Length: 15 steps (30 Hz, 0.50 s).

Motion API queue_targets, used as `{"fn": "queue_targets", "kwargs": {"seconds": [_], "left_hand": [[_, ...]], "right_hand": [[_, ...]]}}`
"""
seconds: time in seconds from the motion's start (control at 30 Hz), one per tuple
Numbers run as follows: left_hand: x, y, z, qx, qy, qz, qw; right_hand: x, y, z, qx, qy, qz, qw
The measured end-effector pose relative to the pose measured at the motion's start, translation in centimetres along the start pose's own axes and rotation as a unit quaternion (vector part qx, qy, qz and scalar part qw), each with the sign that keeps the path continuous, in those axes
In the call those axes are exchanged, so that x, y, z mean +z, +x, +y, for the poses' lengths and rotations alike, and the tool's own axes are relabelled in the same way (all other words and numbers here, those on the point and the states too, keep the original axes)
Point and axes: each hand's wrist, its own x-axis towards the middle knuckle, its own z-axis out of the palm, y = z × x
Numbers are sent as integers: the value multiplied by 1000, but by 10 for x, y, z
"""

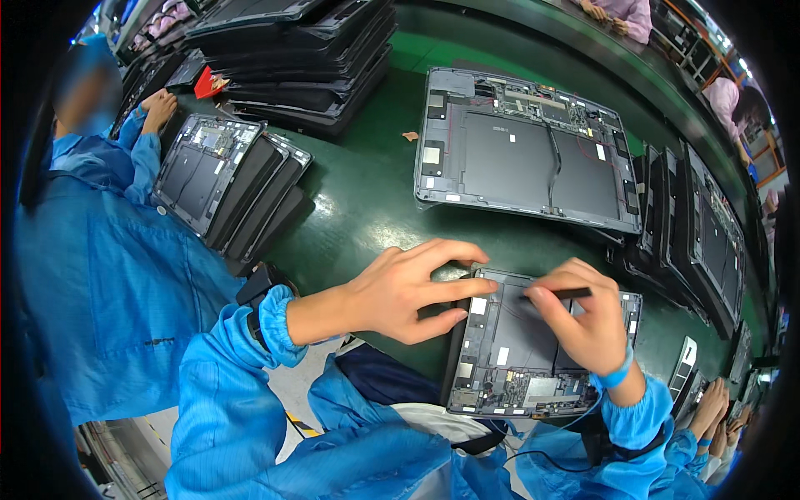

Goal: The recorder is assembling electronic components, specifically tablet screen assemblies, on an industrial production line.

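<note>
In front of me lies an opened tablet-like device (502, 356), its flat black battery area towards the far side and its circuit board along the near edge. My left hand (417, 292) reaches in from the left with fingers spread. Its fingertips rest on the device's far left corner and rim. Above the battery area, my right hand (579, 317) is closed in a pinch on a short black stick-shaped tool (573, 293). The fingers hide the tool's tip, so I cannot tell whether it touches the device. A blue band with a cord circles my right wrist.
Beyond it, a larger-looking opened device (508, 158) lies on the green table (350, 192). Stacks of similar devices stand at the back left (292, 75), left (237, 179) and right (692, 225). A person in blue (125, 275) works close on my left; others sit around.
</note>
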Motion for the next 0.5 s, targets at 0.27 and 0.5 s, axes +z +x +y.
{"fn": "queue_targets", "kwargs": {"seconds": [0.27,0.5], "left_hand": [[1,-4,-6,19,13,-58,998],[3,2,-10,33,54,-75,995]], "right_hand": [[13,10,9,-15,27,-115,993],[11,6,14,-10,12,-125,992]]}}
